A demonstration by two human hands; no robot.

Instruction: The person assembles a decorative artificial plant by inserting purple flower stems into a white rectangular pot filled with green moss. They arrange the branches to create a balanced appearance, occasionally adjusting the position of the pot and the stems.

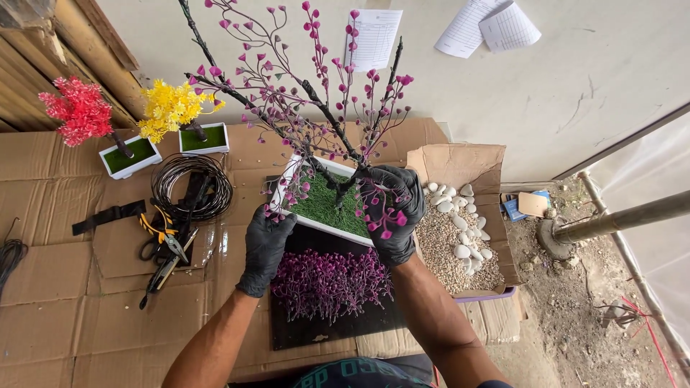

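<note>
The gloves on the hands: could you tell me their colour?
Black, both left glove and right glove; head view.

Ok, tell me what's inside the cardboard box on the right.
The cardboard box holds small tan gravel with larger white pebbles on top. Its bottom is covered, and the right hand hides its left edge.

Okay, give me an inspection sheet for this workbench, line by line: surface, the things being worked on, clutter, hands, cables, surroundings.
Surface: flattened cardboard under a black board.
Job's things: white tray of green turf with a pink-budded tree; purple sprigs below.
Clutter: pliers, red tree, yellow tree, box of gravel and white stones.
Hands: left hand, gloved, on the tray's edge; right hand, gloved, at the trunk's base.
Cables: coil of dark wire.
Surroundings: papers on the wall, dirt ground on the right.
</note>
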